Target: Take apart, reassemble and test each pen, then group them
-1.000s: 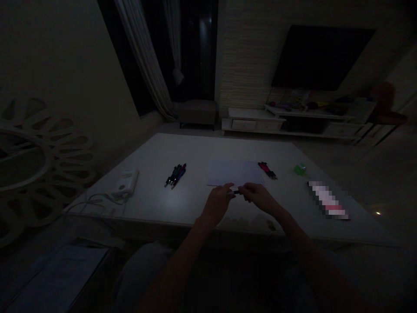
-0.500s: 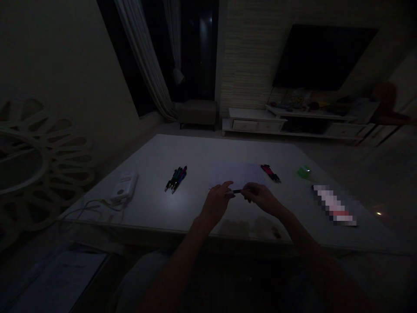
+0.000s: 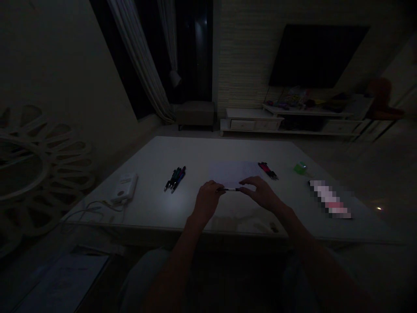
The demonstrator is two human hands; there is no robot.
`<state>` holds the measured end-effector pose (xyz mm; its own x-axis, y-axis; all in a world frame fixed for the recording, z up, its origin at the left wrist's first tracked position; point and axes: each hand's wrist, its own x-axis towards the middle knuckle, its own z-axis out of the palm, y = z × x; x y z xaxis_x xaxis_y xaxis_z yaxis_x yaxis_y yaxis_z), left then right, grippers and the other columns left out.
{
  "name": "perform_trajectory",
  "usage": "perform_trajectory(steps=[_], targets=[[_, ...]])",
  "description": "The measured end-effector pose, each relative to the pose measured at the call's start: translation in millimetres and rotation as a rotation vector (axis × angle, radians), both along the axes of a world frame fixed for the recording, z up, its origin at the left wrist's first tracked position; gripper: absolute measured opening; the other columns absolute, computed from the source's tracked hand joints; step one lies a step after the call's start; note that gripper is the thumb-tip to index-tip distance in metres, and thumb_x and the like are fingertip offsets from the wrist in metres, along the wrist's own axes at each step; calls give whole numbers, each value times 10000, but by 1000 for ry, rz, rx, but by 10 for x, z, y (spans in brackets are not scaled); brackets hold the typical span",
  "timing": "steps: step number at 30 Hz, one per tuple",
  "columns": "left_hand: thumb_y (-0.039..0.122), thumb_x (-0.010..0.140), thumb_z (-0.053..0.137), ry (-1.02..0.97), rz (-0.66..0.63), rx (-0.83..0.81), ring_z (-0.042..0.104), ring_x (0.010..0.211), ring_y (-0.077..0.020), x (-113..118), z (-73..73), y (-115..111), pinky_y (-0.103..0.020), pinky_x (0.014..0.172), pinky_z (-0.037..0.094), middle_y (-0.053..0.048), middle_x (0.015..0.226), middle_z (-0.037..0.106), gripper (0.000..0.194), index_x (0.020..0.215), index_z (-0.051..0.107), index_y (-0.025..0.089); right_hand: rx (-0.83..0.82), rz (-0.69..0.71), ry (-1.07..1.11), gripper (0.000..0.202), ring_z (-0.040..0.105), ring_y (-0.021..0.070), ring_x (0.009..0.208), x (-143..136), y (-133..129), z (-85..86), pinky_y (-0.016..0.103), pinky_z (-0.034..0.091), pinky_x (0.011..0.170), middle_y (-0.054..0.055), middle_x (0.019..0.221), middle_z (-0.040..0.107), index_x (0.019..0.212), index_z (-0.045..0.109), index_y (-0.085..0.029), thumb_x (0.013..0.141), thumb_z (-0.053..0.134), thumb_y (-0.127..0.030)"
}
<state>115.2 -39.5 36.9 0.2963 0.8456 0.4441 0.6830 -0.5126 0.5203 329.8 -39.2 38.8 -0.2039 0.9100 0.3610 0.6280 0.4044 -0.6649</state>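
Note:
My left hand (image 3: pixel 208 198) grips the left end of a slim pen (image 3: pixel 230 189), which lies level above the table's near side. The pen has a pale middle and dark ends. At its right end is my right hand (image 3: pixel 259 192), with thumb and fingers apart; the thumb tip reaches the pen's end, and I cannot tell whether it touches. Just beyond both hands lies a sheet of paper with faint lines (image 3: pixel 233 171). A bunch of red and black pens (image 3: pixel 268 171) rests by the paper's right edge. Several dark, green and blue pens (image 3: pixel 175 178) lie together to the left.
On the white table (image 3: pixel 195 152) stands a white box with cables (image 3: pixel 125 187) at the left. A small green object (image 3: pixel 300 168) and a flat blurred-out item (image 3: pixel 329 200) lie at the right. Beyond are a low cabinet (image 3: pixel 250 114) and a screen (image 3: pixel 319 56).
My right hand's fingers have come off the pen and spread apart. More of the pen now shows between the hands. The view has shifted slightly.

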Motion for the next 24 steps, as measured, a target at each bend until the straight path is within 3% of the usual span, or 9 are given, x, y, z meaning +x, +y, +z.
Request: perform_trajectory(steps=[3, 6, 8, 10, 13, 16, 19, 24], targets=[[177, 760, 644, -19, -77, -11, 579, 774, -141, 60, -5, -45, -270, 734, 450, -18, 808, 630, 74, 832, 659, 186, 10, 157, -4, 324, 583, 207, 871, -172, -106, -63, 336, 427, 788, 76, 968, 654, 1025, 630, -218, 732, 628, -356], [176, 754, 646, -84, -59, -3, 580, 778, -137, 78, 18, -61, -276, 743, 455, -21, 873, 634, 184, 936, 621, 182, -116, 251, 101, 251, 561, 156, 714, -303, -125, -84, 286, 420, 668, 46, 829, 640, 1011, 611, -201, 799, 528, -309], [182, 754, 642, -138, 20, 5, 580, 775, -132, 21, 60, -45, -279, 745, 459, -26, 944, 623, 276, 1022, 579, 190, -185, 172, 305, 235, 492, 123, 584, -299, -63, -31, 253, 377, 566, 8, 676, 577, 925, 601, -182, 801, 516, -361], [191, 775, 613, -151, 92, -19, 582, 751, -124, -71, 109, -20, -276, 732, 462, -23, 948, 619, 259, 1030, 566, 198, -271, 81, 640, 311, 401, 104, 491, -215, 21, 76, 239, 319, 488, -31, 548, 461, 781, 563, -181, 775, 513, -488], [191, 813, 546, -68, 146, -101, 586, 716, -126, -179, 150, 1, -267, 702, 458, -13, 850, 631, 172, 982, 581, 198, -471, 214, 1175, 468, 321, 98, 436, -10, 88, 251, 246, 279, 433, -51, 476, 319, 564, 407, -209, 756, 410, -635], [200, 828, 514, 86, 160, -167, 594, 745, -141, -187, 118, -13, -267, 702, 448, -22, 831, 644, 160, 967, 593, 196, -544, 377, 1521, 455, 323, 96, 448, 153, 67, 319, 243, 287, 426, -45, 488, 310, 521, 300, -212, 756, 432, -577], [221, 835, 507, 229, 124, -238, 601, 810, -153, -148, 34, -39, -264, 724, 443, -36, 888, 656, 185, 995, 596, 200, -523, 433, 1780, 350, 318, 91, 445, 210, 42, 282, 229, 283, 408, -46, 501, 326, 556, 296, -211, 763, 452, -446], [281, 842, 504, 438, 94, -314, 572, 981, -193, -136, -122, -62, -294, 817, 435, -79, 1081, 619, 280, 1098, 569, 189, -529, 485, 1972, 244, 353, 94, 459, 209, 61, 249, 214, 290, 393, -43, 541, 373, 653, 354, -216, 752, 464, -410]])
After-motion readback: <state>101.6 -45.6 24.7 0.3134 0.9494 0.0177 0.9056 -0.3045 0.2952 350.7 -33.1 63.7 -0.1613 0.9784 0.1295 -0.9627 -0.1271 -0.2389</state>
